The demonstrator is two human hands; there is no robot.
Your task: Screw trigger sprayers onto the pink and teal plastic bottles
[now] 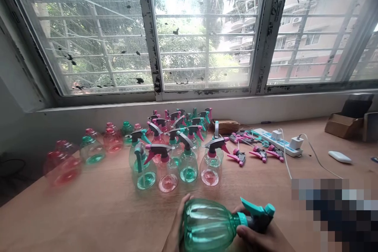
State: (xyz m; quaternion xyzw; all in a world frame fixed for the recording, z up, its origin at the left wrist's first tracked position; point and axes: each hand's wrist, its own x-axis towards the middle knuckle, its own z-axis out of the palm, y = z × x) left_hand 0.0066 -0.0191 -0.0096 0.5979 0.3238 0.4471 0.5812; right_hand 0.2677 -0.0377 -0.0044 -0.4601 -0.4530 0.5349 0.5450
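A clear green spray bottle (pixel 209 224) lies on its side in front of me, its teal and black trigger head (pixel 258 214) pointing right. Behind the bottle's base, my left hand (pixel 178 222) is wrapped round it, mostly hidden. At the neck, my right hand (pixel 256 236) has its fingers closed on the teal collar and trigger head. Just beyond stands a group of spray bottles with heads fitted, among them a pink one (pixel 168 181) and a green one (pixel 188 171), all upright.
Headless bottles, such as a red one (pixel 113 141) and a green one (pixel 93 151), stand at the left. Loose pink trigger heads (pixel 260 153) lie right of the group, near a white power strip (pixel 279 141). A white mouse (pixel 339 157) and a cardboard box (pixel 344 126) sit farther right.
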